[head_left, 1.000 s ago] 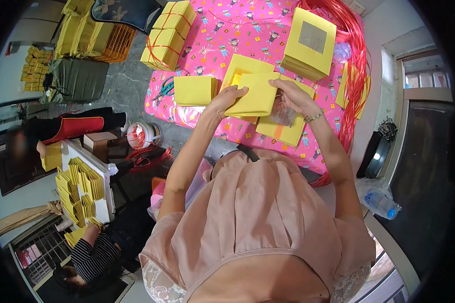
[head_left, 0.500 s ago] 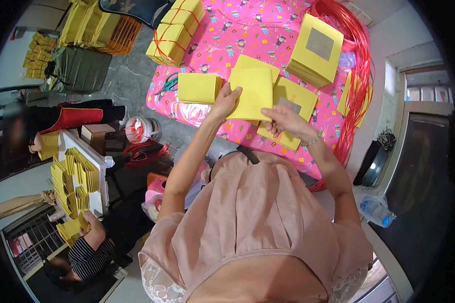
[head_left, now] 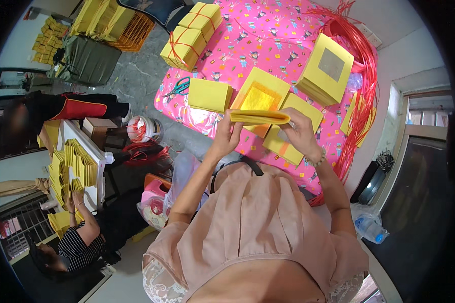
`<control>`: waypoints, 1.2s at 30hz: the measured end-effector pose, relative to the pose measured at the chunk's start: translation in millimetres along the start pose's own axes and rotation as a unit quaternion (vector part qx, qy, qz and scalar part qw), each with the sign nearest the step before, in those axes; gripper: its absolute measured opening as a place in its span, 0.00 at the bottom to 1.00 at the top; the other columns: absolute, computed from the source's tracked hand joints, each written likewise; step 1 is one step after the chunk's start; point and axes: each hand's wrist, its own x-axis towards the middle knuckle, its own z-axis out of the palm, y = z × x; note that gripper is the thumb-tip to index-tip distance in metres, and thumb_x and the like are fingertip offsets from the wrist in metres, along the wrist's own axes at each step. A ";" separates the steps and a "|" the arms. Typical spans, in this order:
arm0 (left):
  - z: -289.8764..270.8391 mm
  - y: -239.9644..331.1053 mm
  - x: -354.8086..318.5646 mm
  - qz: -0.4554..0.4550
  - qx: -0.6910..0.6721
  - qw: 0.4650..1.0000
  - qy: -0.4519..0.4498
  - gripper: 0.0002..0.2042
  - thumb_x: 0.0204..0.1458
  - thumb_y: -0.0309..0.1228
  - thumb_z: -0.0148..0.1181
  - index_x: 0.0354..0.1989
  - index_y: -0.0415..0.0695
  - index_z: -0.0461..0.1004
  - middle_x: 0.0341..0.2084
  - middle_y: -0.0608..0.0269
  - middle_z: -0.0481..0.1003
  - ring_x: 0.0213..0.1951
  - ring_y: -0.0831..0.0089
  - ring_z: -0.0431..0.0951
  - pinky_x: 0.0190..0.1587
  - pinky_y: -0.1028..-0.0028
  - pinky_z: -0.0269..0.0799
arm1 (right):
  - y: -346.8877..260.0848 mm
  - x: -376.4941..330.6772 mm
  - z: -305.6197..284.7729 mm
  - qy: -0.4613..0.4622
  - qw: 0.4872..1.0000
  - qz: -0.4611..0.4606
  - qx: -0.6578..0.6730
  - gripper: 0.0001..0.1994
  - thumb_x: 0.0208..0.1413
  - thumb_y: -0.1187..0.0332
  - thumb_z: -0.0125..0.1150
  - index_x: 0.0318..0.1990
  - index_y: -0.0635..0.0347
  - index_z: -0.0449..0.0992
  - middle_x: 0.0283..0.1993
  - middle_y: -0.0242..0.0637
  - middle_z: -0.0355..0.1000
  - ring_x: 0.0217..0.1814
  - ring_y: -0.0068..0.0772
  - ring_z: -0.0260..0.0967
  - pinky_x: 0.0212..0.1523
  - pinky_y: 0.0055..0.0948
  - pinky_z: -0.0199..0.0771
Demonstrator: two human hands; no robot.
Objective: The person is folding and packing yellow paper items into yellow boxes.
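My left hand (head_left: 226,135) and my right hand (head_left: 301,130) hold a folded wad of yellow paper (head_left: 258,118) between them. Its edge is turned up toward me, showing several layers, with the rounded fold at my right hand. Fingers of both hands are closed on its ends. Just beyond it on the pink table lies yellow paper with an orange and gold square (head_left: 260,96). A folded yellow stack (head_left: 210,95) sits to the left, and yellow sheets with a silvery square (head_left: 306,115) lie partly behind my right hand.
On the pink patterned cover (head_left: 258,38) are teal-handled scissors (head_left: 179,87), a tall yellow paper stack (head_left: 323,70), string-tied yellow bundles (head_left: 192,38) and red strands (head_left: 359,101). A white bucket (head_left: 139,129) stands at left. Two people work beside a white table (head_left: 100,174) with yellow paper.
The folded yellow paper has turned from flat to edge-on, and my right hand now grips its right end. The gold square beyond it has come into view. The whole view has shifted slightly.
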 end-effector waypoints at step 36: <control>-19.1 -5.6 -17.0 0.104 0.042 0.993 -0.034 0.13 0.53 0.16 0.53 0.47 0.38 0.65 0.34 0.51 0.74 0.35 0.55 0.77 0.37 0.67 0.71 | -30.4 7.4 -6.6 -0.054 0.998 -0.015 -0.042 0.11 0.49 0.72 0.67 0.41 0.62 0.78 0.35 0.39 0.76 0.35 0.34 0.76 0.36 0.28 0.75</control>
